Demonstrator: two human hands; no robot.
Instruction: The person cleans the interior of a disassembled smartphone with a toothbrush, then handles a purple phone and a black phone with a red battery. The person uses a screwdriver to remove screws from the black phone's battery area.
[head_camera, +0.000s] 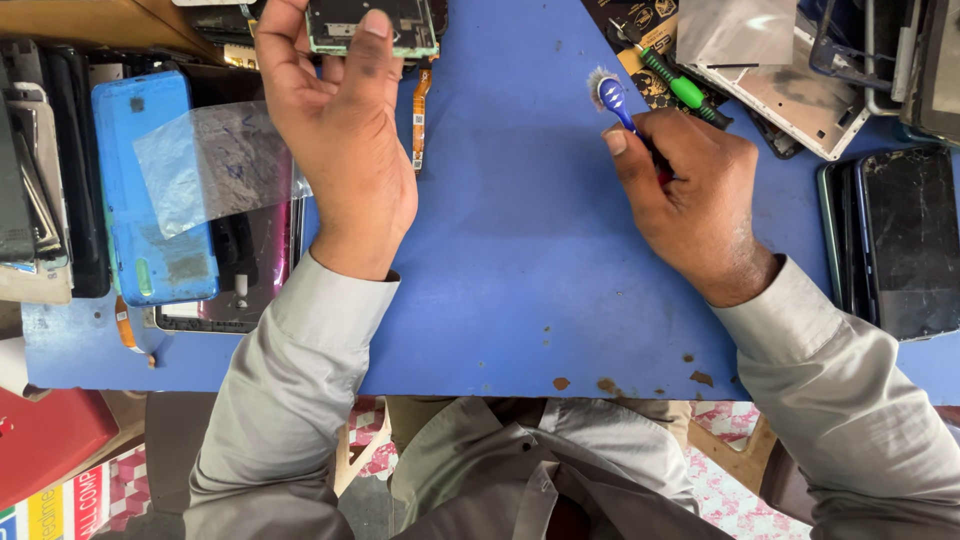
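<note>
L hand (340, 130) pinched phone board (372, 25), R hand (690, 190) gripped toothbrush (612, 97) over blue table (520, 260); best w/ light strokes, board held steady.

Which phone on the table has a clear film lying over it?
The light blue phone at the left; the clear film overlaps its right side. The dark phones at right lie uncovered.

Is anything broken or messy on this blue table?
Yes. The dark phone at the right edge has a cracked, scuffed screen. The blue mat is chipped along its near edge, showing brown spots. The toothbrush in the right hand has splayed, worn bristles.
</note>
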